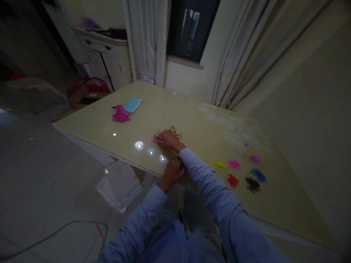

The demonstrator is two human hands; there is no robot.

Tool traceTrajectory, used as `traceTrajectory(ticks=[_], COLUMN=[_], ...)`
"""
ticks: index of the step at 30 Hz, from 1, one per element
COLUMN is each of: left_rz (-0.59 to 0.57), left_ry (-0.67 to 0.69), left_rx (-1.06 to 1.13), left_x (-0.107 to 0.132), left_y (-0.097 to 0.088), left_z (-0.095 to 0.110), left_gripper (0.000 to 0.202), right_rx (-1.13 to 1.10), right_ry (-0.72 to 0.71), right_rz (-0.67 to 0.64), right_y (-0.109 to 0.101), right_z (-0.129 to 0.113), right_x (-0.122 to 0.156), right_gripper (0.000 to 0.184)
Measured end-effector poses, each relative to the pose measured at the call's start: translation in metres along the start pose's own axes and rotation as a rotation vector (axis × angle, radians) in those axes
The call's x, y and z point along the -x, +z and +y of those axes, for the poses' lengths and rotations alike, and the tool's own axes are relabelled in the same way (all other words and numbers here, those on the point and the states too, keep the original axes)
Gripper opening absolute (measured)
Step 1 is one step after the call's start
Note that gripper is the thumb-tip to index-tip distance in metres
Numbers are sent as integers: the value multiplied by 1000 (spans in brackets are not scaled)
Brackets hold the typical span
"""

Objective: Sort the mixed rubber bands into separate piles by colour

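Observation:
A pile of small mixed-colour rubber bands (172,130) lies on the pale table, partly covered by my right hand (168,140). The fingers of that hand are pinched together at the pile's left side, on what looks like a pinkish rubber band (156,139). Close to the table's front edge, my left hand (174,171) is curled closed under my right wrist; whatever it may hold is hidden. To the right are separate heaps of bands: yellow (219,165), pink (234,163), red (233,180), blue (258,175) and black (252,185).
A purple bundle (255,158) sits beyond the blue heap. Toward the table's left end are a crumpled magenta wrapper (121,114) and a light-blue packet (133,105). Below the front edge, a white plastic-wrapped package (120,184) is on the floor, with a cable (68,223) nearby.

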State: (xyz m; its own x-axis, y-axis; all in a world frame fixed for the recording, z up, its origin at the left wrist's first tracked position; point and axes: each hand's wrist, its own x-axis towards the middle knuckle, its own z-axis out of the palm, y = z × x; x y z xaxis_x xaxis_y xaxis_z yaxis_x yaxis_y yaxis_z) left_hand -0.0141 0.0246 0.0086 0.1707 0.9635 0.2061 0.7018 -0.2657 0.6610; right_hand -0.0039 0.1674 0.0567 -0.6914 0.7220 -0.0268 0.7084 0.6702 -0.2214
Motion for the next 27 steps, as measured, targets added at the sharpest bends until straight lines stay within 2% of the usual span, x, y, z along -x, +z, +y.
traceTrajectory(ticks=[8, 14, 18, 22, 27], left_rz=[-14, 10, 5, 22, 38], left_ry=[25, 50, 56, 62, 72], left_rx=[-29, -28, -63, -90, -86], left_x=[1, 2, 2, 1, 2], left_y=[2, -1, 0, 4, 3], left_z=[-1, 2, 2, 0, 1], left_gripper=[11, 12, 13, 13, 12], right_rx=[15, -105, -99, -38, 4], right_ry=[39, -25, -61, -40, -21], right_rz=[5, 70, 35, -16, -17], right_y=[-2, 1, 3, 4, 6], right_z=[-1, 11, 16, 15, 14], right_x=[4, 6, 4, 5, 6], right_gripper=[27, 25, 25, 24, 23])
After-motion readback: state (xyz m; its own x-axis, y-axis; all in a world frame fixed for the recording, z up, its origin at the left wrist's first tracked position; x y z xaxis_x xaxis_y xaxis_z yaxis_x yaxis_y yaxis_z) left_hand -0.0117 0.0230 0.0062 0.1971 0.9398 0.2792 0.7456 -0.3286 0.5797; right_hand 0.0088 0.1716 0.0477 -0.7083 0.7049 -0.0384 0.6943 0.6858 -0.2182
